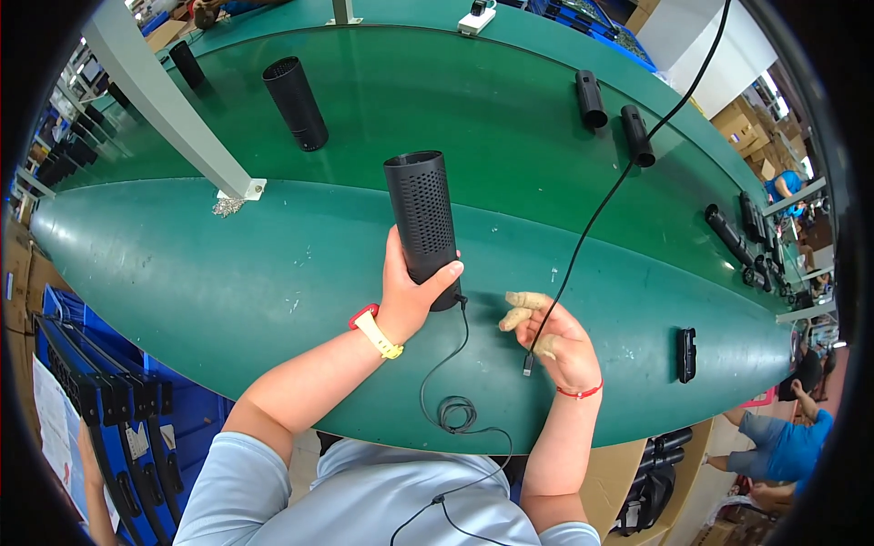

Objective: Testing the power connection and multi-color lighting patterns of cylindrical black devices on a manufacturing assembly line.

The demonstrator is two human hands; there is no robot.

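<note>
My left hand (414,282) is wrapped round the lower part of a black perforated cylinder, which looks like a speaker (421,214), its rimmed end tilted away from me. A thin dark cord (426,382) is plugged in near its base, runs down through a small coil and forks in two over my shirt. My right hand (560,341), with pale finger covers on several fingertips, has its fingers apart to the right of the speaker. A black cable (583,238) comes down from the upper right, crosses in front of these fingers and ends in a small plug (528,366) beside the thumb.
Beyond the green worktop (300,300) runs a green belt with a standing black cylinder (295,105) and several lying ones (637,136). A grey post (164,100) rises at left. A black part (685,355) lies at right. Blue bins (196,428) stand lower left.
</note>
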